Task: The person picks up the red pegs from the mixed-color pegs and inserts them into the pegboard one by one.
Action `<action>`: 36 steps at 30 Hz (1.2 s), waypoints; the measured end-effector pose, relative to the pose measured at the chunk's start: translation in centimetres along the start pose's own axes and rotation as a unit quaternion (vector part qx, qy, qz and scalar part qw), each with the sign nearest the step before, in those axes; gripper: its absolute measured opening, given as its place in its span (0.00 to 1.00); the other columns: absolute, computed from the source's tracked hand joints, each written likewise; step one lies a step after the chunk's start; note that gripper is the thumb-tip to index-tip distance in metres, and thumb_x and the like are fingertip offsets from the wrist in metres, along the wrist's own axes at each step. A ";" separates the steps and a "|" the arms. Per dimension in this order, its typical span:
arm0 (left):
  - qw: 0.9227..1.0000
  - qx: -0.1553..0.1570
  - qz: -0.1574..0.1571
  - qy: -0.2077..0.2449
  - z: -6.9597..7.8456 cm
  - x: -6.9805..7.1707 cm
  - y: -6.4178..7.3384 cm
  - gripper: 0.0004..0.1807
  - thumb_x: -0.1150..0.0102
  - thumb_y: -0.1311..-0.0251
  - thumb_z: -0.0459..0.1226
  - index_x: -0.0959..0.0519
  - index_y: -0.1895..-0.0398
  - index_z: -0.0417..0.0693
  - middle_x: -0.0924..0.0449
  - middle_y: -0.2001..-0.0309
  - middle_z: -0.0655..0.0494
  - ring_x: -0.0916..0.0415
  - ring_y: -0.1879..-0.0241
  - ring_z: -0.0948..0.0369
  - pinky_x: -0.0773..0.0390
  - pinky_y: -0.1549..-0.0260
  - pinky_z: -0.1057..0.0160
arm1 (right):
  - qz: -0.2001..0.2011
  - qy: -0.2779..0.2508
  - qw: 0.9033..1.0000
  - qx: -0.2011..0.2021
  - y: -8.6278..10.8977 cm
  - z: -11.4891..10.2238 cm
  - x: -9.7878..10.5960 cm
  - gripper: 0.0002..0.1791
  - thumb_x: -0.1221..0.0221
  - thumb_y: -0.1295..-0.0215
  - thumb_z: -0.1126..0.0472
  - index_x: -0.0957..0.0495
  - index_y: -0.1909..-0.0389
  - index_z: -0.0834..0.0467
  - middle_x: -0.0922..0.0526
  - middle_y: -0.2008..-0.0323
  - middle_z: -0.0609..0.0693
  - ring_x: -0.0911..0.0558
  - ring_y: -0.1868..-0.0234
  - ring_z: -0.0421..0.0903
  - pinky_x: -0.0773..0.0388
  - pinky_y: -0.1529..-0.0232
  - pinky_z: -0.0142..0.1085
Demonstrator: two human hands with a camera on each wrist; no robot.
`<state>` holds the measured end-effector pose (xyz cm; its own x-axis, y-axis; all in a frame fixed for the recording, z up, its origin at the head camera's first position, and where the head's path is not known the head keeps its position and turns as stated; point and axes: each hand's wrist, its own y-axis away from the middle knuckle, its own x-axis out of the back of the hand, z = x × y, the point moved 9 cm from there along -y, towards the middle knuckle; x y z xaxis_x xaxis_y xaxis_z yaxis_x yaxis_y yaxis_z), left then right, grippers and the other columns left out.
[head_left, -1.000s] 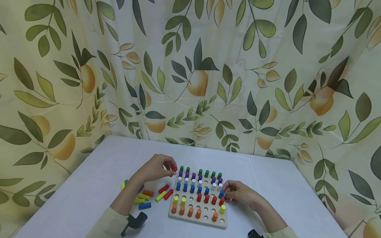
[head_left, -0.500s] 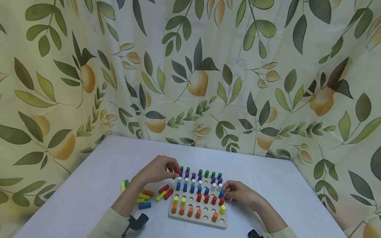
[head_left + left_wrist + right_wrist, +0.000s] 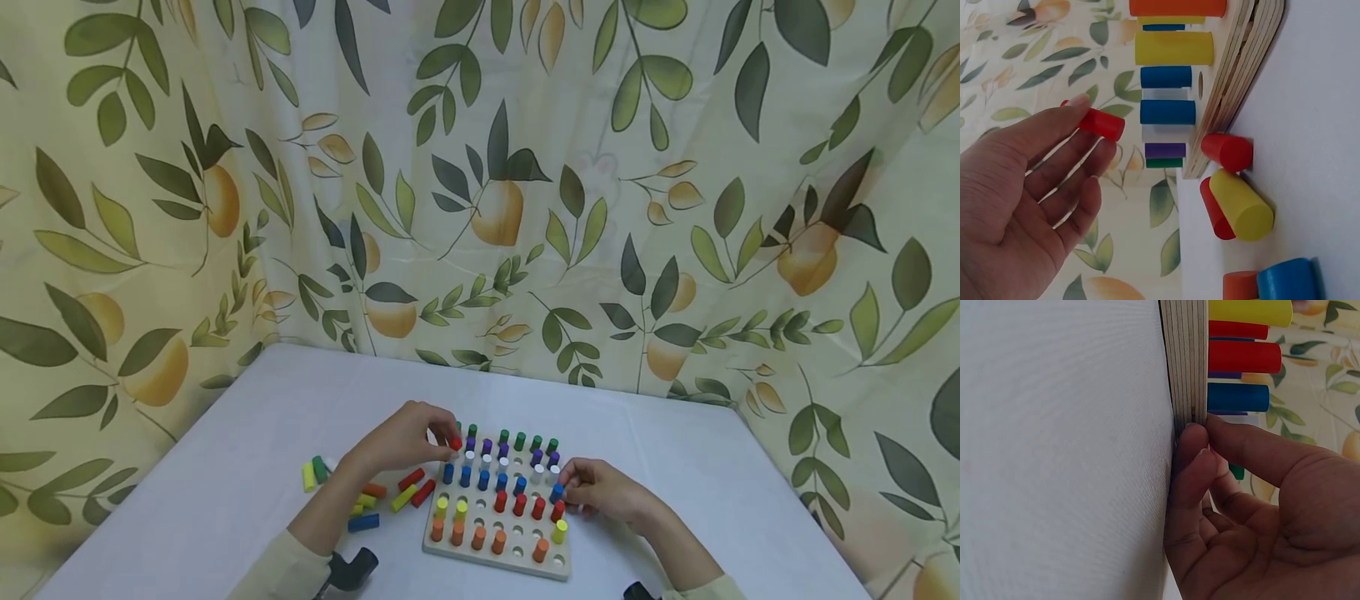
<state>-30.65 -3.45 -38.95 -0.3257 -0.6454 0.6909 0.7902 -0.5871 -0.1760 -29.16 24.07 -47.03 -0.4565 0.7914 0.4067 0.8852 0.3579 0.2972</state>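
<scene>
My left hand (image 3: pixel 411 437) pinches a red peg (image 3: pixel 1102 124) between thumb and fingers, above the back left part of a wooden pegboard (image 3: pixel 495 564). In the left wrist view that peg is apart from the board, and the other fingers are loosely bent. Upright pegs stand on the board in coloured rows: green, purple, white, blue, red, yellow and orange, with some bare holes among them. On the board's right edge my right hand (image 3: pixel 611 487) holds on, its thumb at the top face and fingers against the layered side (image 3: pixel 1188 369), near a blue peg (image 3: pixel 1238 397).
Loose pegs lie on the white table left of the board, among them a yellow peg (image 3: pixel 403 498), a blue peg (image 3: pixel 363 522) and a green peg (image 3: pixel 320 469). Behind the table hangs a leaf-patterned curtain (image 3: pixel 480 208). A black wrist device (image 3: pixel 352 571) sits by the left sleeve.
My left hand has moved right and a little nearer with the red peg, from beside the board's back left corner to over its rows. My right hand keeps its place.
</scene>
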 end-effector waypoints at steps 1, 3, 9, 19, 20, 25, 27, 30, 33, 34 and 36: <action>1.000 0.003 -0.001 -0.001 0.1 -0.1 0.0 0.07 0.26 0.39 0.34 0.14 0.60 0.52 0.18 0.67 0.68 0.21 0.63 0.64 0.18 0.61 0.65 | 0.000 0.001 1.000 0.001 0.0 0.0 0.0 0.07 0.39 0.31 0.71 0.24 0.55 0.63 0.22 0.66 0.54 0.22 0.66 0.49 0.23 0.66 0.37; 1.000 0.008 -0.001 -0.003 0.2 -0.2 -0.1 0.07 0.26 0.39 0.33 0.14 0.60 0.52 0.18 0.67 0.68 0.21 0.63 0.64 0.18 0.61 0.66 | 0.001 0.001 1.000 0.001 0.0 0.0 0.0 0.07 0.39 0.31 0.71 0.24 0.55 0.63 0.22 0.66 0.54 0.23 0.66 0.49 0.24 0.66 0.38; 1.000 0.017 0.002 -0.003 0.2 -0.4 0.0 0.08 0.25 0.40 0.33 0.14 0.60 0.51 0.18 0.66 0.67 0.21 0.62 0.64 0.18 0.64 0.67 | 0.005 0.006 1.000 0.001 0.0 -0.2 -0.1 0.07 0.39 0.31 0.70 0.24 0.55 0.63 0.22 0.66 0.53 0.23 0.66 0.49 0.24 0.66 0.38; 1.000 0.005 -0.007 0.010 0.4 -1.0 -0.1 0.07 0.26 0.39 0.33 0.13 0.58 0.47 0.17 0.69 0.68 0.20 0.66 0.65 0.18 0.63 0.67 | 0.004 0.007 1.000 -0.002 0.0 0.1 0.0 0.07 0.39 0.32 0.70 0.23 0.55 0.62 0.22 0.66 0.53 0.23 0.66 0.49 0.24 0.65 0.38; 1.000 0.004 -0.008 0.009 0.5 -1.0 -0.1 0.08 0.26 0.39 0.33 0.13 0.58 0.46 0.17 0.69 0.69 0.20 0.66 0.65 0.18 0.63 0.67 | 0.004 0.007 1.000 -0.003 0.0 0.1 0.0 0.07 0.39 0.32 0.70 0.23 0.55 0.62 0.22 0.66 0.53 0.23 0.66 0.49 0.24 0.65 0.38; 1.000 0.002 -0.005 0.010 0.5 -1.1 -0.2 0.08 0.26 0.39 0.33 0.13 0.58 0.46 0.17 0.68 0.68 0.20 0.66 0.66 0.18 0.64 0.67 | 0.008 0.010 1.000 0.001 -0.1 0.1 0.0 0.07 0.39 0.32 0.70 0.23 0.55 0.62 0.23 0.66 0.53 0.23 0.66 0.49 0.24 0.65 0.38; 1.000 0.006 -0.008 0.015 0.5 -1.3 -0.2 0.07 0.26 0.39 0.33 0.13 0.59 0.47 0.17 0.67 0.67 0.19 0.66 0.66 0.17 0.64 0.68 | 0.009 0.008 1.000 -0.001 0.0 0.2 0.0 0.07 0.39 0.32 0.70 0.23 0.55 0.62 0.23 0.66 0.53 0.23 0.66 0.49 0.24 0.65 0.38; 1.000 0.011 -0.011 0.020 0.4 -1.5 -0.3 0.06 0.26 0.39 0.33 0.13 0.60 0.49 0.17 0.66 0.67 0.18 0.65 0.67 0.17 0.64 0.68 | 0.010 0.008 1.000 -0.003 0.0 0.3 0.0 0.07 0.39 0.31 0.70 0.23 0.55 0.62 0.23 0.66 0.53 0.23 0.66 0.49 0.24 0.66 0.38; 1.000 0.011 -0.011 0.022 0.6 -1.6 -0.2 0.06 0.26 0.39 0.32 0.13 0.61 0.49 0.18 0.66 0.66 0.18 0.65 0.67 0.17 0.64 0.68 | 0.008 0.008 1.000 -0.001 0.1 0.1 -0.1 0.07 0.39 0.31 0.70 0.23 0.55 0.62 0.23 0.66 0.53 0.23 0.66 0.49 0.24 0.66 0.38; 1.000 0.009 -0.011 0.022 0.6 -1.6 -0.2 0.06 0.26 0.39 0.32 0.13 0.61 0.48 0.18 0.66 0.66 0.18 0.65 0.67 0.17 0.64 0.68 | 0.007 0.007 1.000 0.000 0.1 0.0 -0.1 0.07 0.39 0.31 0.70 0.23 0.55 0.62 0.23 0.66 0.53 0.23 0.66 0.49 0.24 0.66 0.38; 1.000 0.006 -0.011 0.022 0.8 -1.6 -0.2 0.06 0.26 0.40 0.32 0.13 0.61 0.48 0.18 0.66 0.66 0.18 0.65 0.66 0.17 0.64 0.68 | 0.004 0.005 1.000 0.003 0.1 -0.1 -0.1 0.07 0.39 0.31 0.70 0.23 0.55 0.62 0.23 0.66 0.53 0.23 0.66 0.49 0.24 0.66 0.38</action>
<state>-29.87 -1.92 -39.40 -0.3651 -0.6536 0.6629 0.7887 -0.5955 -0.1528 -29.01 23.94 -46.93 -0.4504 0.7888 0.4183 0.8892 0.3542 0.2896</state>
